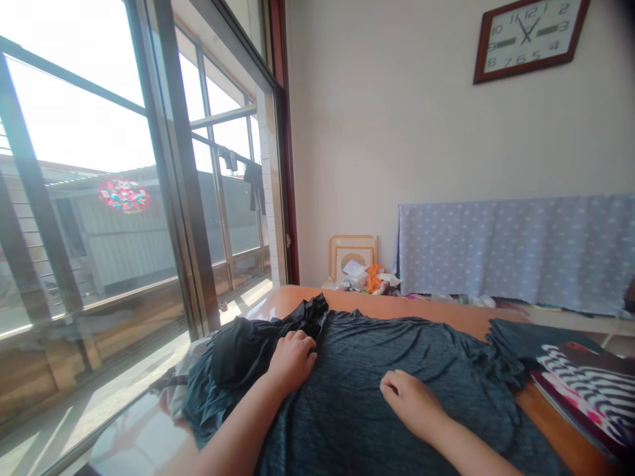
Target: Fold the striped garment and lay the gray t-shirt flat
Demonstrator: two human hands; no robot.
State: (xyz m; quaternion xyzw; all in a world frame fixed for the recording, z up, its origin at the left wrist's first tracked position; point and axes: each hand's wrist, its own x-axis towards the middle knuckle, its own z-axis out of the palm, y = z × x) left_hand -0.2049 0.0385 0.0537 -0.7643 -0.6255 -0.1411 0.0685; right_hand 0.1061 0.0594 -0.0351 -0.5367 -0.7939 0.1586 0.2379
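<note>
rests left hand [292, 360] on dark grey heathered t-shirt [397, 357] spread over orange-brown wooden table [407, 307], fingers curled beside crumpled black garment [243, 350]; cannot tell whether pinching cloth. lays right hand [411, 400] half-curled, empty, mid-shirt. risks bunching the smooth cloth, or snagging the black garment, through any sideways drag.

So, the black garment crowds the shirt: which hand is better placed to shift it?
Probably left: the left hand touches the black garment, while the right hand rests on the shirt, away from it.
</note>
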